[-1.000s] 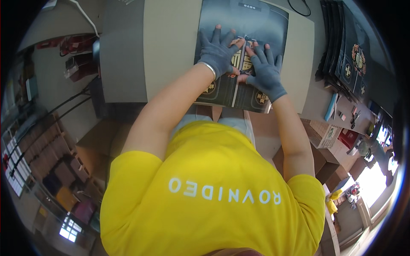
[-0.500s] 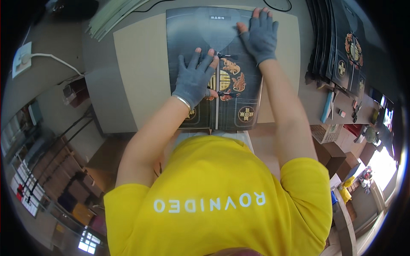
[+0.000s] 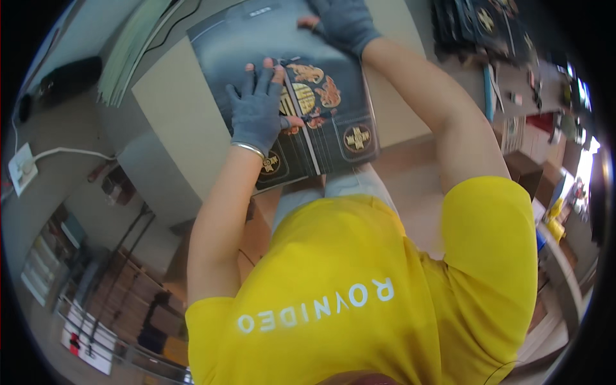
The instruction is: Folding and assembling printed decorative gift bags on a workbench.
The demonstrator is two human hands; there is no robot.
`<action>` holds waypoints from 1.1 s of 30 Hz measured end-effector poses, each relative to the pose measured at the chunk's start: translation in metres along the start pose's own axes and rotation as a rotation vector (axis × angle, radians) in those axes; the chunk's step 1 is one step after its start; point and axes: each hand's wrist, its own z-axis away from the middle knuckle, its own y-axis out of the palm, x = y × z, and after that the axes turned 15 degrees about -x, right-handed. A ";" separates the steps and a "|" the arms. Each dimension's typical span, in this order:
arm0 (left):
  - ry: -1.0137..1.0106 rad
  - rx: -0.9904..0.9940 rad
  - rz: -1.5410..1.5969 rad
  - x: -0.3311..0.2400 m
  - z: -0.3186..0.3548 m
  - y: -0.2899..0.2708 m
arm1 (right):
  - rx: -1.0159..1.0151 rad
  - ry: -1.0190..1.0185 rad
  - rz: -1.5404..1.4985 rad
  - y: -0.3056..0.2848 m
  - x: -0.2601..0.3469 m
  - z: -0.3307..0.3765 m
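Observation:
A dark, shiny flat packet [image 3: 253,42], printed like a jacket with gold and reddish motifs and a pale centre strip, lies on a pale board [image 3: 172,119]. Its near edge reaches the table edge by my lap. My left hand [image 3: 256,112], in a grey fingerless glove, lies flat on the packet's left half, with fingers spread and the thumb by the round gold motif. Near the packet's far right corner, my gloved right hand [image 3: 345,25] rests palm down with the thumb stretched out; its fingertips are cut off by the upper edge of the picture.
A stack of pale green strips [image 3: 131,61] lies at the far left, beside a black cable. Similar dark printed packets [image 3: 481,25] are piled at the far right. A white socket block [image 3: 24,168] with a plugged-in cord is on the left. Cardboard boxes [image 3: 523,172] stand at the lower right.
The whole view has turned and shifted, so the packet appears tilted and further up to the left. Both hands stay spread on it in about the same places.

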 end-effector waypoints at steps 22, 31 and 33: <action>0.498 -0.243 0.564 0.038 -0.022 0.041 | -0.147 1.194 -0.328 -0.142 0.173 0.235; 0.199 0.187 -0.131 0.024 -0.026 0.016 | -0.083 1.223 -0.376 -0.120 0.121 0.217; 0.132 0.187 -0.093 0.018 -0.023 0.005 | 0.012 1.165 -0.367 -0.110 0.119 0.215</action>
